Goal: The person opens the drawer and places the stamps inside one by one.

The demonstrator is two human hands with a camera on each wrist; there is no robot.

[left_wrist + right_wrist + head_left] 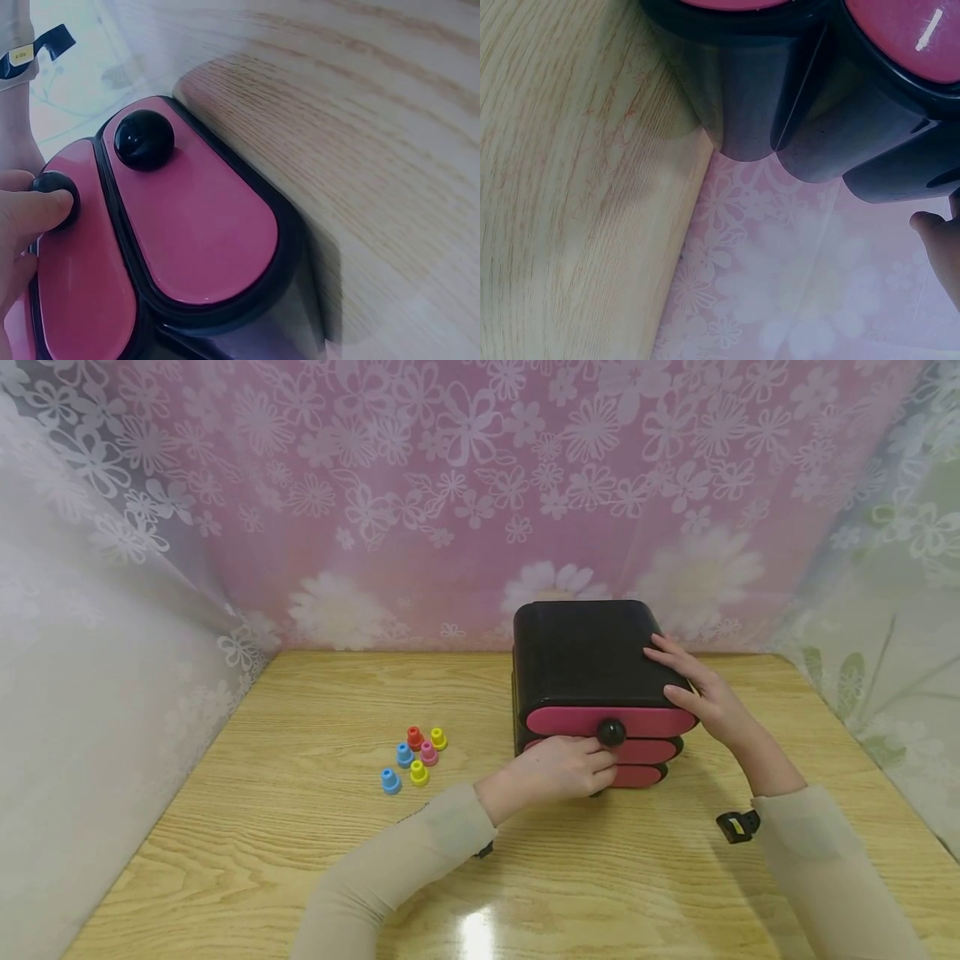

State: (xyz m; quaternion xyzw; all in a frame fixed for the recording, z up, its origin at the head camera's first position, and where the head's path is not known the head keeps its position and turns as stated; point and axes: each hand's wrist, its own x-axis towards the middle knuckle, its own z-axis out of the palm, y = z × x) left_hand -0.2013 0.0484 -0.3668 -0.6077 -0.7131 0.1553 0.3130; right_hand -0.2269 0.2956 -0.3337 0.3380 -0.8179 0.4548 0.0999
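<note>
A black three-drawer box (592,652) with pink drawer fronts stands on the wooden table. My left hand (558,768) is at its front, thumb and fingers pinching the black knob (58,199) of the middle drawer. The top drawer's knob (611,732) is untouched, and so is the bottom drawer's knob (144,140). All the drawers look closed in the head view, though my left hand covers part of the middle and bottom fronts. My right hand (701,693) rests on the box's top right edge, fingers extended over the lid; only a bit of it shows in the right wrist view.
Several small cone-shaped pegs lie left of the box: a red peg (415,738), a pink peg (429,753), and blue and yellow ones. A floral curtain (420,527) hangs behind the wooden table (315,710), with pale cloth at both sides.
</note>
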